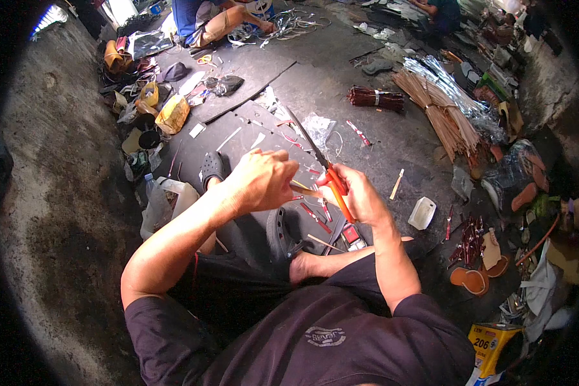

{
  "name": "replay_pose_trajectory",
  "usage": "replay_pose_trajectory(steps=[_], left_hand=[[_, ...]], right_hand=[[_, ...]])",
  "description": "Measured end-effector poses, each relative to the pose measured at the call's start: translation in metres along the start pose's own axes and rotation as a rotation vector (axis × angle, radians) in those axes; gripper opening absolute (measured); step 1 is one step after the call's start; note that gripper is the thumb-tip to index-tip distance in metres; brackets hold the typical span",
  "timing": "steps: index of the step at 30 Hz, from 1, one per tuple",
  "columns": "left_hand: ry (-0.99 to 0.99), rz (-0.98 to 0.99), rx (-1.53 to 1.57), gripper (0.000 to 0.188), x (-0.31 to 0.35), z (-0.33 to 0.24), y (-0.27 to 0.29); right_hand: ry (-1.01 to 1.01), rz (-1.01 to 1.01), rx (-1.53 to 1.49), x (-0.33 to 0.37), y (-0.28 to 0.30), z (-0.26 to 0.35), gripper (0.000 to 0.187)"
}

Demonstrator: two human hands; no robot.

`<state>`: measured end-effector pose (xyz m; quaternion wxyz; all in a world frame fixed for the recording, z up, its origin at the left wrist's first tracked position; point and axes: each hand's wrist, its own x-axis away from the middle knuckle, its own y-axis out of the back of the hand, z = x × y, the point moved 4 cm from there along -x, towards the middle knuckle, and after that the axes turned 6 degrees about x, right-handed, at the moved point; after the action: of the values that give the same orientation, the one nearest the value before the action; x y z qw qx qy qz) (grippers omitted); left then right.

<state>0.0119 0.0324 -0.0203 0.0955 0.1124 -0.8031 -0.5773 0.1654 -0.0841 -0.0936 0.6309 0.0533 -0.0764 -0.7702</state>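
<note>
My right hand (361,198) is closed around the orange handles of a pair of scissors (336,186). Their long dark blades point up and away to the left. Across from it, my left hand (262,180) is closed on a thin brownish strip (307,191), whose other end reaches the scissors' handles and right fingers. Whether the right fingers also grip the strip, I cannot tell. Below the hands, several small dark red straps (316,219) lie on the floor near a small red and white box (352,235). A dark clog (278,230) is under my left forearm's side.
Bundled dark red straps (375,98) and long tan strips (434,112) lie to the far right. A white tray (422,213) and brown sandal (471,280) sit at right. White jug (181,196) and yellow container (173,114) stand left, by a wall. Another person (215,27) sits beyond.
</note>
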Motion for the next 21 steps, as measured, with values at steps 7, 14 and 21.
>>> replay_pose_trajectory(steps=[7,14,21], left_hand=[[0.319,-0.341,0.469,0.03,-0.009,0.029,0.002],[0.403,-0.085,1.168,0.03,-0.007,0.013,-0.021],[0.393,-0.11,1.211,0.026,-0.009,0.026,-0.015]], right_hand=[[-0.059,-0.514,-0.208,0.0,-0.021,-0.018,0.018],[0.002,-0.536,-0.317,-0.008,-0.035,-0.01,0.02],[-0.041,-0.226,-0.447,0.006,-0.027,-0.008,0.03]])
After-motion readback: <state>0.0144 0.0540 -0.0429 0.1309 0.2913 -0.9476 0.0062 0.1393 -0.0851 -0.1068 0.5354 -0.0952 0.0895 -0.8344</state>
